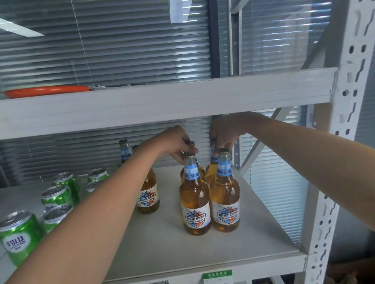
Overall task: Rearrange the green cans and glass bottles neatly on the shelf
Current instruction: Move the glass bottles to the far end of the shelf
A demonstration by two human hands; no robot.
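Single head-worn wide-angle view, no second camera to overlap with. It faces forward and slightly down into the middle bay of a pale grey metal shelf (168, 251), close in, within arm's reach. Both forearms enter from the bottom corners. The upper shelf beam (156, 101) crosses at mid-frame; straight lines bow near the edges. Slatted window blinds (107, 47) fill the background behind the rack.
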